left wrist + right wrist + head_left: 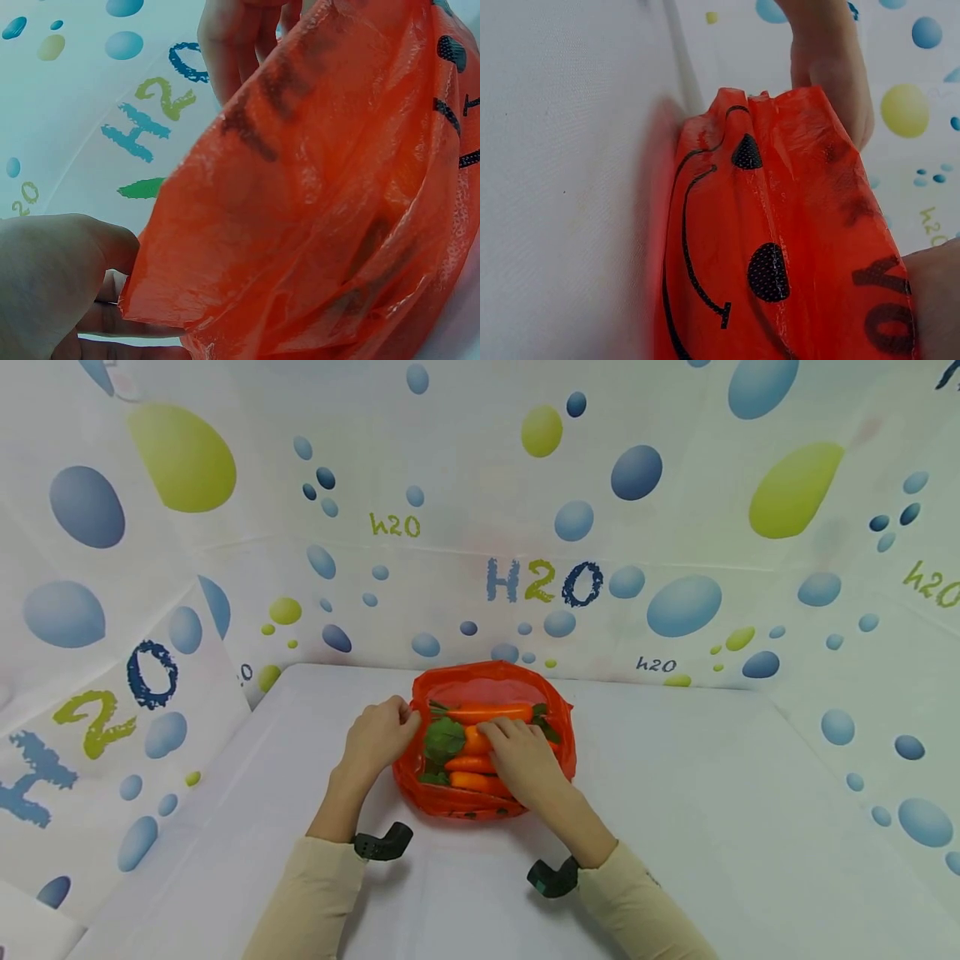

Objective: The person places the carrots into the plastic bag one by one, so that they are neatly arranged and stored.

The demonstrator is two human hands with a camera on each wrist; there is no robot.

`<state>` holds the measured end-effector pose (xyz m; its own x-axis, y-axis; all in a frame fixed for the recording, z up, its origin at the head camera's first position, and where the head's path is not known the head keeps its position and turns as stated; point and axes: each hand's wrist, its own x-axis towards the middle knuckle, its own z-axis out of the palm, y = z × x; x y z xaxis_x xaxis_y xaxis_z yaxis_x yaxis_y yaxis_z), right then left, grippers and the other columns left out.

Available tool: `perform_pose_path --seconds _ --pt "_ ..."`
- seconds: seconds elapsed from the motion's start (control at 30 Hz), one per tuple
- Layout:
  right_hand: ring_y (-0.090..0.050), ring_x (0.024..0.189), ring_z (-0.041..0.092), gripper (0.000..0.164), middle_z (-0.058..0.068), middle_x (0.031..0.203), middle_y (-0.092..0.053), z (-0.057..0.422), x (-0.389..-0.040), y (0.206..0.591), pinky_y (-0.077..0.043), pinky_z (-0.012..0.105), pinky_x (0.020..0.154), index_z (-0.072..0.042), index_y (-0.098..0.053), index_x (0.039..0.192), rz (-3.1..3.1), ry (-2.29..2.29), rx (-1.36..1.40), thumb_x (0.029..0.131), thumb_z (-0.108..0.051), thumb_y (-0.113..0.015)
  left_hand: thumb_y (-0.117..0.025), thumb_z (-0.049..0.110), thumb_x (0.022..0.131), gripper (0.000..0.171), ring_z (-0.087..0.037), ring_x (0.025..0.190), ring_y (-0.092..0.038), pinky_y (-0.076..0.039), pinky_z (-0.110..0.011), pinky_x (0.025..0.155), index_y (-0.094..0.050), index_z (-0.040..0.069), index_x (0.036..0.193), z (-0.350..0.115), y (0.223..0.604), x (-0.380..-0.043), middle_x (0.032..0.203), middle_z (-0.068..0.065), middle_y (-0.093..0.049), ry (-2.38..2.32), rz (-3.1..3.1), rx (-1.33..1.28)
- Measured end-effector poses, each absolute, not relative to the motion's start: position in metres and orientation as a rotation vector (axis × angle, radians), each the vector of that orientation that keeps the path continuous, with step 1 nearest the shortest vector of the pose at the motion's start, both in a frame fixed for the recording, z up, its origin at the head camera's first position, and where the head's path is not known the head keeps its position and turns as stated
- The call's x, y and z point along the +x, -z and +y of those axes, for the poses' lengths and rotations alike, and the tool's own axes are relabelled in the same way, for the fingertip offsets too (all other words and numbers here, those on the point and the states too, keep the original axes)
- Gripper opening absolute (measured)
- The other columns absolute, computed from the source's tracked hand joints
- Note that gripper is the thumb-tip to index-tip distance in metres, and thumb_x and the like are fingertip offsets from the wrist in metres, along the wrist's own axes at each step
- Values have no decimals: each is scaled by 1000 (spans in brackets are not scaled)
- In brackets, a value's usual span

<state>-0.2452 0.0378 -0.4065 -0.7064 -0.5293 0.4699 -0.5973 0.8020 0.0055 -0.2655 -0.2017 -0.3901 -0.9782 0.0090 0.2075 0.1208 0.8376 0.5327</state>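
A red plastic bag (555,693) stands with its mouth spread, and several orange carrots (491,712) with green tops lie inside. My left hand (381,731) pinches the bag's left rim; the left wrist view shows its thumb and fingers at the thin red edge. Reaching in over the right side, my right hand (525,756) curls its fingers over a thick carrot (476,742) with a broad green top (445,739). Its thumb is hidden. From the right wrist, the bag's printed side (735,247) blocks the fingers.
A white table (690,810) lies under the bag. Behind and beside it hangs a white sheet (450,602) with blue and green drops and "H2O" lettering. Black wrist cameras (384,842) sit at both cuffs.
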Motion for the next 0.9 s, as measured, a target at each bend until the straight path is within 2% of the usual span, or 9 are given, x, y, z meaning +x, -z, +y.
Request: perform_pose_path --seconds 0.5,0.9 --pt "-61 117 28 41 8 124 -64 36 -241 400 -53 49 95 -11 -58 130 -2634 -242 802 92 -20 -71 -51 29 98 25 -19 64 -52 -41 -26 53 -59 5 97 -202 393 -266 73 -7 -58 857 -2814 -94" --pt "-61 115 29 42 11 125 -64 42 -242 389 -54 45 96 -7 -61 128 -2560 -264 792 94 -30 -68 -51 47 100 41 -23 71 -57 -47 -32 61 -57 7 107 -204 391 -267 86 -10 -64 875 -2777 -86"
